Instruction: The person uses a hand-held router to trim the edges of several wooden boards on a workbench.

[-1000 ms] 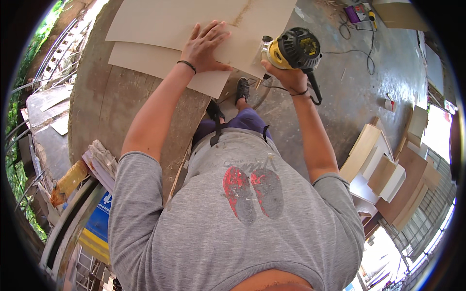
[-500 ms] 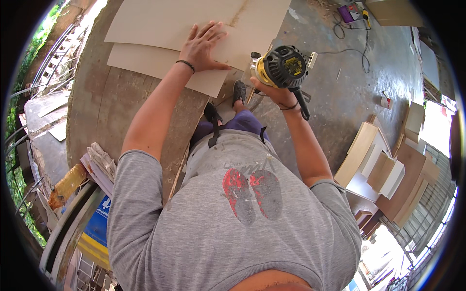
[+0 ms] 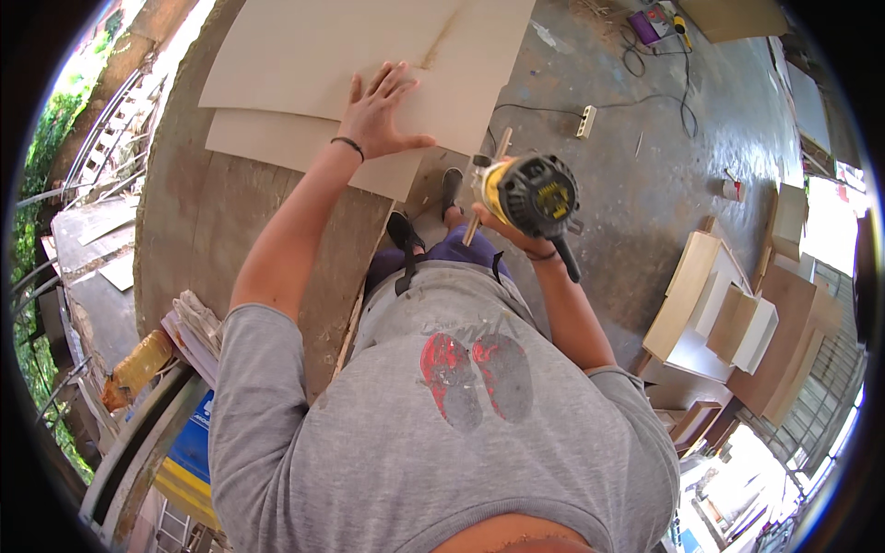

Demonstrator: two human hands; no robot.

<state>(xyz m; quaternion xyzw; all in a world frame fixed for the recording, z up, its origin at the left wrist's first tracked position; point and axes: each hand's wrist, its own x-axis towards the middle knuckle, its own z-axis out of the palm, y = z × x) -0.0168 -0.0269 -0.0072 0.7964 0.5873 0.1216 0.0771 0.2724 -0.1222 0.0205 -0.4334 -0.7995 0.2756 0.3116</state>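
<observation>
My left hand (image 3: 380,122) lies flat with fingers spread on a large pale board (image 3: 304,55). That board overlaps a second pale board (image 3: 267,140), whose near edge sticks out toward me. Both rest on a worn wooden worktable (image 3: 207,230). Off the table's right side, my right hand (image 3: 513,230) grips a yellow and black router (image 3: 539,195), held up above the floor. Its black motor end faces up, hiding most of my fingers and the tool's base. A thin wooden strip (image 3: 472,229) shows beside the router.
A white power strip (image 3: 586,122) with a black cord lies on the concrete floor (image 3: 636,203), right of the boards. Farther off are a purple box (image 3: 647,26) and a small can (image 3: 733,190). Wooden cabinet parts (image 3: 705,304) stand at the right.
The router in my right hand has come slightly down toward me, uncovering the power strip. My left hand has slid a little nearer on the board, still flat.
</observation>
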